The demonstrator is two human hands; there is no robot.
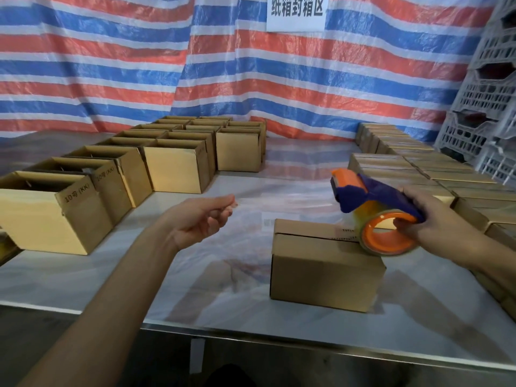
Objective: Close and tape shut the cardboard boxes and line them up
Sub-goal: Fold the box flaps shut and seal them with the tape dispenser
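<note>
Gripping tape dispenser (371, 195) in right hand (435, 216), roll low. Closed cardboard box (324, 269) just below and left of that grip. Left hand (201, 219) farther left, raised, fingers curled; can't tell if pinching anything.

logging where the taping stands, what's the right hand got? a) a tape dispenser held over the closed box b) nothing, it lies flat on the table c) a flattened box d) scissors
a: the right hand grips the orange and purple tape dispenser, its clear roll over the top of the closed cardboard box near the table's front edge.
</note>
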